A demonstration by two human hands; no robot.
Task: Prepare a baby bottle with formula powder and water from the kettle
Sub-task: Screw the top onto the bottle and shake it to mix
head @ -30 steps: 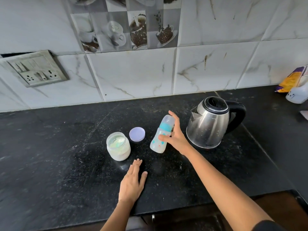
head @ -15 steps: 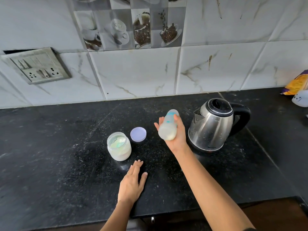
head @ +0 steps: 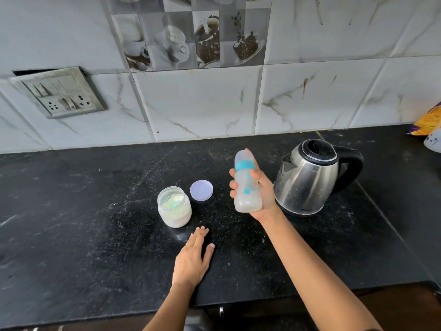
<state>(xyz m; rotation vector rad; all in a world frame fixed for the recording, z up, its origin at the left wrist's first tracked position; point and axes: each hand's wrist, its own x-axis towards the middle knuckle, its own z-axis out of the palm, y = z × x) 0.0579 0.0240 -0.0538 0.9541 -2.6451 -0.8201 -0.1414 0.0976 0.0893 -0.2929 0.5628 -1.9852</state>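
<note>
Head view: the right hand point(head: 261, 193) curls its fingers point(head: 233, 185) round the tilted baby bottle point(head: 245, 185) (cloudy inside), raised just left of the kettle point(head: 307, 177), while the left hand point(head: 193, 259) lies flat, fingers straight, near the desk's point(head: 71, 211) front edge, in front of the open jar point(head: 174, 207).

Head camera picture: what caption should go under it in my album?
Right hand holds a baby bottle beside the kettle; left hand rests flat on the counter.

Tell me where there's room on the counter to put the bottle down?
Biggest bare patch: the counter left of the jar. There's also a strip between the wall and the lid. It's crowded from the jar to the kettle, where the right hand holds the bottle.
</note>
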